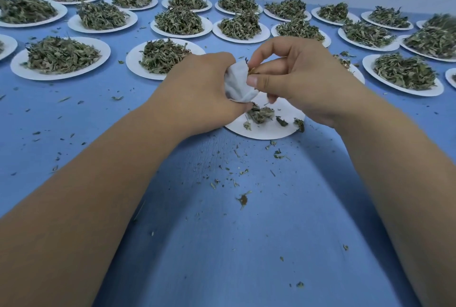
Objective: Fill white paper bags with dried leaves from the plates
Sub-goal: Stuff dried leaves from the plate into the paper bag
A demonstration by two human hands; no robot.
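Observation:
My left hand (199,89) grips a small white paper bag (238,83) just above a white plate (271,131). That plate holds only a few dried leaf bits (261,114). My right hand (293,77) pinches a small tuft of dried leaves at the bag's mouth, thumb and forefinger pressed together. Most of the bag is hidden inside my left fist.
Several white plates heaped with dried green leaves cover the blue table (222,245), such as one at left (60,57), one behind my left hand (162,56) and one at right (404,74). Leaf crumbs lie scattered on the cloth near me. A pale wall stands behind.

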